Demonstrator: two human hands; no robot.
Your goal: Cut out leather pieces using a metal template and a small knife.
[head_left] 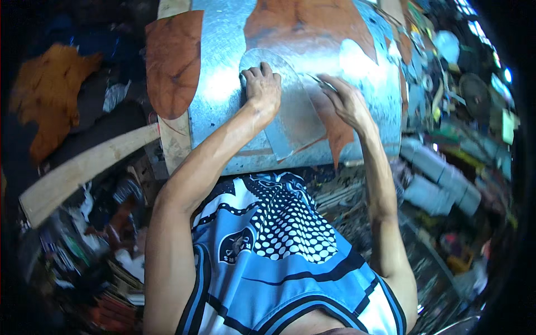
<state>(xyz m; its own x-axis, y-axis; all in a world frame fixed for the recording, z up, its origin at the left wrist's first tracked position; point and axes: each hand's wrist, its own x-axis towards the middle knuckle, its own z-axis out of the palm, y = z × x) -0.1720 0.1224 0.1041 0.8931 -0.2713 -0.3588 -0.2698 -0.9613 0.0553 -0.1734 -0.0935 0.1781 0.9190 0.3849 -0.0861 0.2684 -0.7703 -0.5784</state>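
A clear, tongue-shaped template (298,120) lies at a slant on a piece of brown leather (338,134), whose ragged edge shows to the right and below. My left hand (262,89) presses the template's upper part down with bent fingertips. Just right of the template's edge, my right hand (344,101) pinches a slim, pointed tool (312,77), probably a blade; its tip points up and left. Most of the tool is hidden by the fingers. Underneath is a shiny metal-topped table (220,50).
A rounded brown leather piece (174,67) rests at the table's left edge, and a larger leather sheet (307,25) covers the far part. A wooden plank (89,173) juts out left. Orange-brown leather (53,95) hangs farther left. Wrapped grey bundles (441,173) lie at right amid clutter.
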